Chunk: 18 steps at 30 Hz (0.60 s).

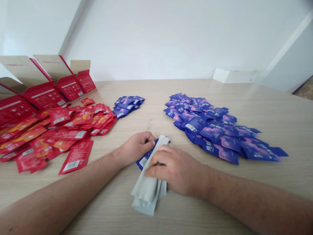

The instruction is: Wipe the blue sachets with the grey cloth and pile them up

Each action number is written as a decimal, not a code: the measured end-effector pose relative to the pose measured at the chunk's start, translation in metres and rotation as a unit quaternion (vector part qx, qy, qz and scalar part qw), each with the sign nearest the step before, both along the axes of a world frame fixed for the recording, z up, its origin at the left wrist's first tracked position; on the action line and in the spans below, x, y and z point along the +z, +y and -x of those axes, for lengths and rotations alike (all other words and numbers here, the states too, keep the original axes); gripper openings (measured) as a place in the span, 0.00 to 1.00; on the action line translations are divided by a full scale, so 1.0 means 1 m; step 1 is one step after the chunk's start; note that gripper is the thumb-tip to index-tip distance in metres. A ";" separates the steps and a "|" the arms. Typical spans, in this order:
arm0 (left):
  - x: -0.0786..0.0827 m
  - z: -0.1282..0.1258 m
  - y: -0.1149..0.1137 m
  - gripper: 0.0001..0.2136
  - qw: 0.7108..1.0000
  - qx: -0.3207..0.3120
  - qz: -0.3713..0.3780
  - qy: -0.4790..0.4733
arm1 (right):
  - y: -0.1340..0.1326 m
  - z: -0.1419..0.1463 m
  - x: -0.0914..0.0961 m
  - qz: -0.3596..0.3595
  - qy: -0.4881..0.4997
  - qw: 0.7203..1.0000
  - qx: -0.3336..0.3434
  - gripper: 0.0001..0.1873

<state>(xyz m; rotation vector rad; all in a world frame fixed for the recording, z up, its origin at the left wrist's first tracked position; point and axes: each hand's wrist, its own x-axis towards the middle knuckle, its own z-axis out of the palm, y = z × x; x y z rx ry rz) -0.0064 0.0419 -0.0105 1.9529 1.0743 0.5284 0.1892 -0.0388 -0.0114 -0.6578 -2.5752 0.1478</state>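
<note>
My left hand (139,147) is closed, its thumb and fingers pinching the upper edge of a blue packet (142,162) with a white barcode label. My right hand (177,168) grips a stack of thin whitish folded sheets (146,187), which looks like cloth or tissue. The stack slants across the blue packet and covers much of it. Its lower ends fan out loosely toward me. Whether the packet is open at the top is hidden by the sheets and my fingers.
Many red packets (80,133) lie heaped at left, before a row of open red boxes (45,94) with raised flaps. A small pile of blue packets (128,105) is beyond my left hand. A larger blue-purple pile (212,130) spreads at right. A white box (232,76) stands at the back.
</note>
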 end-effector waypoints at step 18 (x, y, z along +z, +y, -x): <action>-0.001 0.000 0.002 0.07 1.000 0.021 -0.013 0.010 | 0.000 0.002 -0.003 0.009 0.023 0.999 -0.048 0.10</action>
